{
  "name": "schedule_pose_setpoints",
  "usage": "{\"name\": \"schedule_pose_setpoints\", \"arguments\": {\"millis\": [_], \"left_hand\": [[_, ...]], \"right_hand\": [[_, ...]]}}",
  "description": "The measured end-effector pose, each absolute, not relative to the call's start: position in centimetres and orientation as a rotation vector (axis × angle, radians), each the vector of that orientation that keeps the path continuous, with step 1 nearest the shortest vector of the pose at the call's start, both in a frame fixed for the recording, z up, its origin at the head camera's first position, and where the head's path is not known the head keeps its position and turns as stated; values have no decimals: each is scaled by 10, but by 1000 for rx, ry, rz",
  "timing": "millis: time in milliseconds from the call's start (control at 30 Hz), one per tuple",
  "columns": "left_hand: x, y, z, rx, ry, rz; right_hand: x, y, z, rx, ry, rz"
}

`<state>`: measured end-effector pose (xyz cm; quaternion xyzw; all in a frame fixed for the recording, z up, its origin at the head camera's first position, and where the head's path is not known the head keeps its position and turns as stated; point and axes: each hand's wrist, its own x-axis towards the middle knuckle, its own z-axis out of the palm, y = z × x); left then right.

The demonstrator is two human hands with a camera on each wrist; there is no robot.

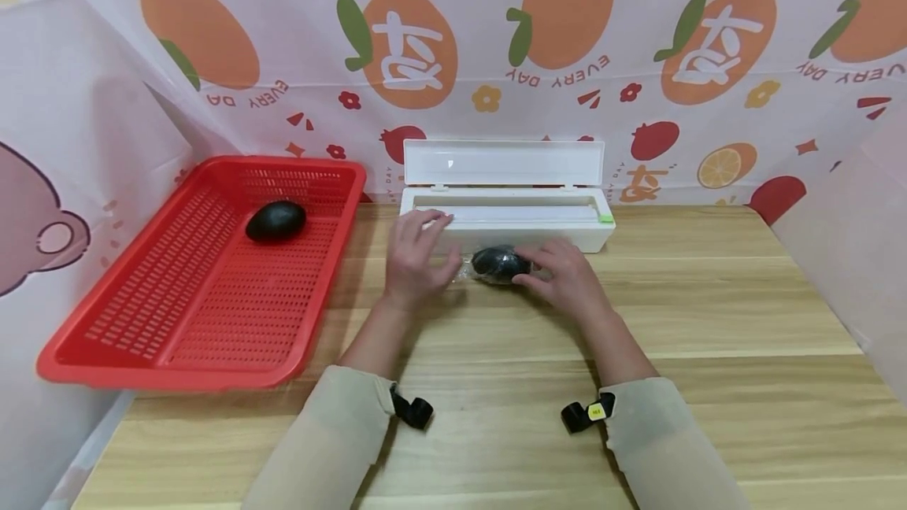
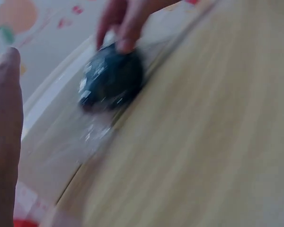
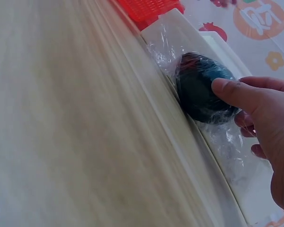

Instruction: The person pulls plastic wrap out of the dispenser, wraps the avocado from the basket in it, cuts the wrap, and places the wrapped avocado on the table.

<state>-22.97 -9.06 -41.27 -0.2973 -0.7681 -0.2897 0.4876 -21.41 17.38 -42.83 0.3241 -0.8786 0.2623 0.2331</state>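
A dark avocado (image 1: 498, 264) in clear plastic wrap lies in front of the white cling-film box (image 1: 507, 236). My right hand (image 1: 563, 278) pinches its right end between thumb and fingers, as the right wrist view also shows. Loose crinkled film (image 3: 163, 47) sticks out from the avocado's other end. To the left, my left hand (image 1: 418, 258) holds nothing; its fingers are spread at the box's front left edge and its thumb is near the film. The left wrist view is blurred and shows the wrapped avocado (image 2: 113, 78) apart from the left thumb (image 2: 4, 132).
On the left stands a red plastic basket (image 1: 312, 321) with another dark avocado (image 1: 276, 221) inside, unwrapped. The box's lid (image 1: 503, 164) is raised at the back, against a fruit-print cloth (image 1: 468, 124). A wooden tabletop (image 1: 496, 415) lies under everything.
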Motion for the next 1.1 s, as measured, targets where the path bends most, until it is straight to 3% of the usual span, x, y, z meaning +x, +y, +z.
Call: {"name": "schedule_pose_setpoints", "arguments": {"millis": [367,1100], "left_hand": [[-215,-58,-420,-1038,-2291,-592],[-211,-53,-430,-1059,-2562,-573]], "right_hand": [[-207,167,-427,938,-2411,742],[-206,165,-437,691,-2406,1059]]}}
